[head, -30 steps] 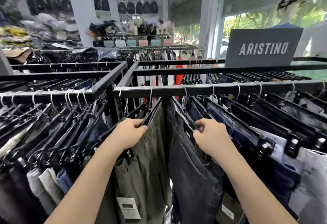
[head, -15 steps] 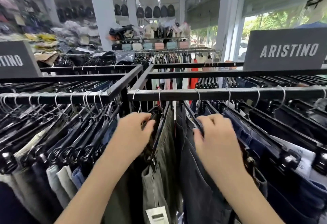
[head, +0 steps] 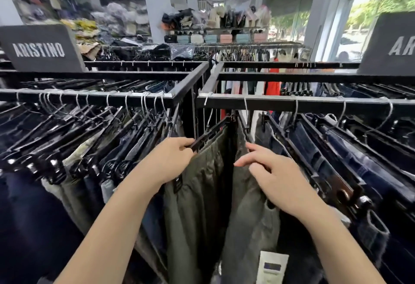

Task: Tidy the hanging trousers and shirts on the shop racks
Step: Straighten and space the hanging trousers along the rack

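Note:
Two black racks stand side by side, their front rails (head: 292, 103) hung with trousers on black clip hangers. My left hand (head: 170, 160) grips the near end of the black hanger (head: 211, 133) that carries a pair of olive-green trousers (head: 197, 194) at the left end of the right rack. My right hand (head: 274, 176) lies with loosely bent fingers on the waistband of the grey trousers (head: 244, 205) beside them, which carry a white price tag (head: 271, 265). Dark denim trousers (head: 336, 167) fill the rail to the right.
The left rack (head: 89, 97) is packed with dark and pale trousers. Grey ARISTINO signs stand on both racks, the left sign (head: 40, 48) and the right sign (head: 395, 43). Behind are more racks, a shelf of bags (head: 215, 21), pillars and a bright window at the right.
The view has swung left. My left hand has taken the olive trousers' hanger and drawn it left, opening a gap. My right hand has slid off the dark hanger onto the grey trousers.

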{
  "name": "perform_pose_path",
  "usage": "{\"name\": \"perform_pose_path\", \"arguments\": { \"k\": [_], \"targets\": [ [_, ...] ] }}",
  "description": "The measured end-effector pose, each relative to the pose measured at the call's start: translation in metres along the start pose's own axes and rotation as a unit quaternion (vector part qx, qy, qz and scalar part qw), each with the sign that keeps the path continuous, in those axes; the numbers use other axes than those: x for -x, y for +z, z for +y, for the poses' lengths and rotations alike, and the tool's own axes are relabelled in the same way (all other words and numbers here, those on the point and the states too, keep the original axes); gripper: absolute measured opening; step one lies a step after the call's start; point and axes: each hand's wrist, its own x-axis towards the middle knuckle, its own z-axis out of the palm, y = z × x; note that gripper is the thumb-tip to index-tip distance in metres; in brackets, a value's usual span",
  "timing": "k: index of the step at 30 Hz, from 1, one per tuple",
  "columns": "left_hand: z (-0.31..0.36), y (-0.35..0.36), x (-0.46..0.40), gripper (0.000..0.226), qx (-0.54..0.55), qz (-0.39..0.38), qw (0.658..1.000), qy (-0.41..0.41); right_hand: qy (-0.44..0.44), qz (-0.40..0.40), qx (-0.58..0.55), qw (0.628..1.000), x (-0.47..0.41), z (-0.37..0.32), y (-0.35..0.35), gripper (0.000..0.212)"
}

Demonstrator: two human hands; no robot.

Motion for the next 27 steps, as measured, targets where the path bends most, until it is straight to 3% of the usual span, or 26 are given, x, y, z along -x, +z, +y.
{"name": "perform_pose_path", "arguments": {
  "k": [6, 11, 15, 20, 23, 27],
  "targets": [
    [0.005, 0.009, -0.001, 0.041, -0.028, 0.012, 0.999, 0.013, 0.023, -0.011, 0.006, 1.000, 0.002, 0.002, -0.010, 0.040],
    [0.018, 0.011, -0.011, 0.019, -0.182, -0.026, 0.983, -0.011, 0.018, -0.043, 0.089, 0.995, 0.002, -0.006, -0.007, 0.032],
    [0.019, 0.016, -0.016, 0.003, -0.154, 0.005, 0.988, -0.013, -0.010, -0.048, 0.190, 0.980, -0.002, -0.008, -0.007, 0.029],
    [0.034, 0.013, -0.021, 0.009, -0.123, 0.028, 0.992, -0.002, 0.003, -0.046, 0.312, 0.949, -0.010, -0.013, 0.008, 0.033],
    [0.050, 0.017, -0.023, 0.008, -0.136, 0.004, 0.991, -0.010, 0.030, -0.029, 0.356, 0.933, -0.010, -0.022, 0.020, 0.032],
    [0.042, 0.036, -0.027, 0.013, -0.120, -0.022, 0.992, -0.035, 0.003, 0.072, 0.432, 0.899, -0.004, -0.032, 0.041, 0.011]
  ]
}}
